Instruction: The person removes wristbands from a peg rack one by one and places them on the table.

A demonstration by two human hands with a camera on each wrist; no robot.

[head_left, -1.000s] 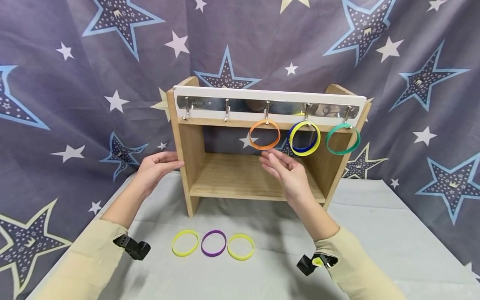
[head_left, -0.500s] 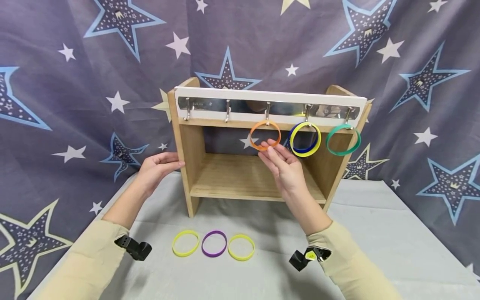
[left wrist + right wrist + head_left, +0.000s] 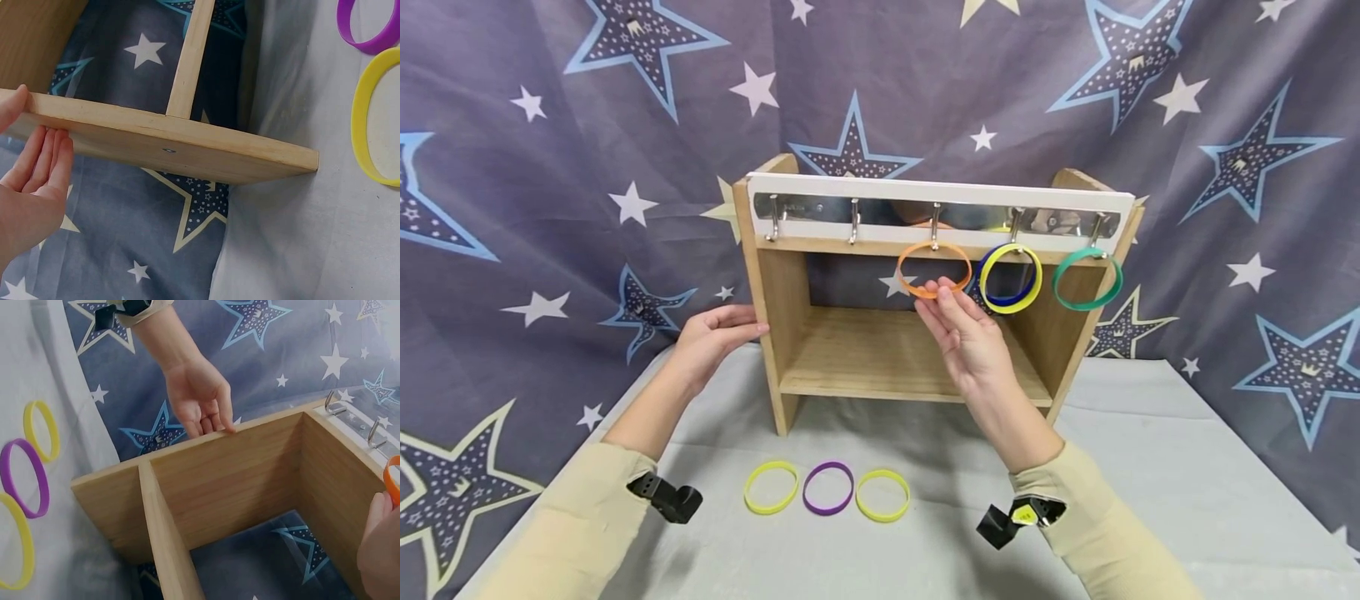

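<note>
A wooden shelf (image 3: pixel 775 308) with a metal hook rail (image 3: pixel 820 206) stands on a grey cloth. An orange ring (image 3: pixel 901 268) hangs from the middle hook. My right hand (image 3: pixel 962 333) reaches up from below and pinches the ring's lower edge, and the ring is squashed into a flat oval. In the right wrist view the orange ring (image 3: pixel 392 478) shows just above my fingertips (image 3: pixel 377 515). My left hand (image 3: pixel 711 333) lies flat against the shelf's left side panel (image 3: pixel 175 140), fingers straight (image 3: pixel 47 156).
A yellow ring (image 3: pixel 1011 308) and a blue ring (image 3: pixel 978 279) share the fourth hook; a green ring (image 3: pixel 1086 305) hangs on the fifth. Both left hooks (image 3: pixel 773 218) are bare. On the cloth in front lie a yellow-green ring (image 3: pixel 771 511), a purple ring (image 3: pixel 828 512) and a yellow ring (image 3: pixel 882 519). A star-print backdrop stands behind.
My right hand rose from under the orange ring and took hold of its lower edge, lifting it so the ring flattened. The left hand stayed on the shelf's side.
</note>
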